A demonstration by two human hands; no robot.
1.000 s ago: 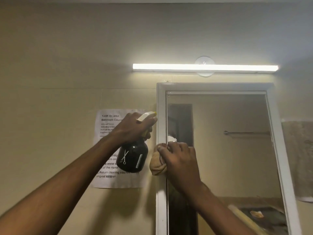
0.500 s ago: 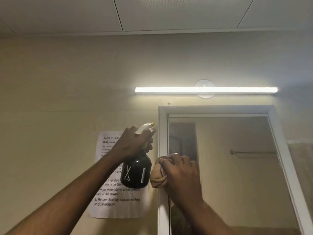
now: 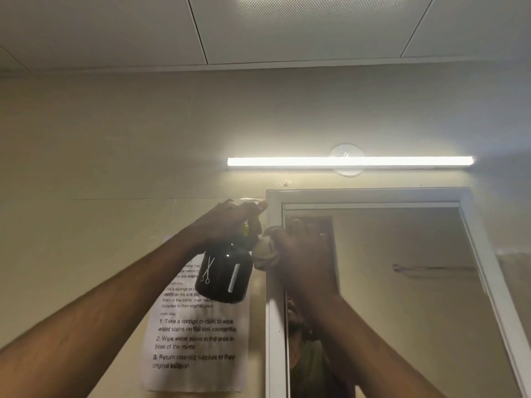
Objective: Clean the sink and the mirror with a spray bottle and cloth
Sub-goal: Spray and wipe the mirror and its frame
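Wiping the white-framed wall mirror (image 3: 402,282), the right hand (image 3: 301,254) presses a bunched tan cloth (image 3: 265,254) near its upper-left corner; the left hand (image 3: 227,222) grips a dark round spray bottle (image 3: 224,275). Next probably calls for sweeping rightward across the glass.

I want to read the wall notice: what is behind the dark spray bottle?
The spray bottle, held by the left hand, covers the printed paper notice's upper part. Steps one to three show below; the heading is hidden.

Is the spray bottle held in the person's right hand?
No, the left hand grips the dark spray bottle, while the right hand presses a cloth at the mirror's edge.
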